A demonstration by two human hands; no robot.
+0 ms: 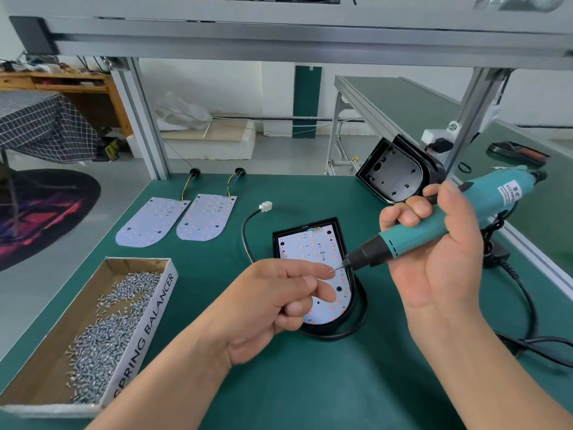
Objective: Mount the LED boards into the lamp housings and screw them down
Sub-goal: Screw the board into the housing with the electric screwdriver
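A black lamp housing (341,324) lies on the green mat with a white LED board (313,249) seated in it. My right hand (440,252) grips a teal electric screwdriver (428,225), its bit slanting down to the left over the board. My left hand (279,305) hovers over the board's near half and pinches a small screw (333,269) at its fingertips, right at the bit's tip. Two more LED boards (152,221) (206,217) lie side by side at the back left, wires running into grommets. An empty housing (397,172) leans at the back right.
A cardboard box (46,352) holding several loose screws sits at the front left. A black cable with a white connector (265,207) curls round the near housing. The screwdriver's cord (527,305) trails on the right. Aluminium frame posts (139,119) stand behind.
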